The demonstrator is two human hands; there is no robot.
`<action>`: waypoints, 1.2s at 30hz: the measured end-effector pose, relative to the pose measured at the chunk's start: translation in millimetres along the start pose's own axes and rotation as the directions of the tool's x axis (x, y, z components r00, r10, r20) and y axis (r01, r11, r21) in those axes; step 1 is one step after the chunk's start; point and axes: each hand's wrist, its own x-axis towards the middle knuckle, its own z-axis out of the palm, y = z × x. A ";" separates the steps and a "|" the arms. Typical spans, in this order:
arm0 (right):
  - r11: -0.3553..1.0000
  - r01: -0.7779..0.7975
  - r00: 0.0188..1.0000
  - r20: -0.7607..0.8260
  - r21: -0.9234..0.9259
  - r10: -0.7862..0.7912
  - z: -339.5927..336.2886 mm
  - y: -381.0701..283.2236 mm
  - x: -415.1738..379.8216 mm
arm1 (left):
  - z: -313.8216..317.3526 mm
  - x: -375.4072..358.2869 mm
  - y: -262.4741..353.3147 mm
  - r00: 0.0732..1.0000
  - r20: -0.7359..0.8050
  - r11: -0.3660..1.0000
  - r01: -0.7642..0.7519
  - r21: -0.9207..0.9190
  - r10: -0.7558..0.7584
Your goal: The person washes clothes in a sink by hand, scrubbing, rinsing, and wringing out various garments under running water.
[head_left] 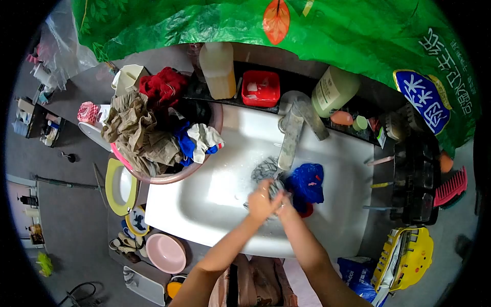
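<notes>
Under the faucet (289, 140), my left hand (262, 200) and my right hand (282, 202) are pressed together, fingers closed around a wet grey striped cloth garment (265, 170). Part of it spreads out behind my fingers in the white sink (215, 148). To the right of my hands, a bunched blue garment (306, 183) lies in the basin. A bit of red cloth (307, 209) shows below it, next to my right wrist.
At the sink's left corner, a pink basin (169, 180) is heaped with clothes (138, 128). Along the back ledge stand a pale bottle (217, 71), a red soap dish (261, 88) and a green bottle (333, 92). A green plastic bag (204, 20) hangs overhead. A yellow basket (409, 256) is at lower right.
</notes>
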 end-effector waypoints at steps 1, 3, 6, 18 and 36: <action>0.998 0.054 0.997 -0.047 -0.044 -0.056 1.3 -0.1 -6.7 | 2.0 17.1 -16.8 0.989 -0.136 0.994 -0.042 0.103 0.056; 0.997 0.018 0.998 0.054 0.077 -0.023 6.8 -6.2 -14.0 | 5.5 26.8 -37.1 0.933 -0.246 0.942 -0.193 0.274 0.263; 0.983 -0.036 0.989 0.146 0.178 0.010 30.2 -27.1 -32.4 | 6.5 16.9 -39.5 0.838 -0.183 0.840 -0.451 0.301 0.515; 0.925 0.191 0.931 -0.237 -0.327 -0.276 1.6 9.7 -5.7 | 24.3 -4.1 -36.6 0.991 -0.112 0.876 -0.117 -0.468 0.073; 0.791 0.117 0.857 -0.342 -0.601 -0.387 -13.7 -39.9 -23.8 | 24.3 34.1 -42.3 0.926 0.244 0.546 0.368 -0.752 -0.287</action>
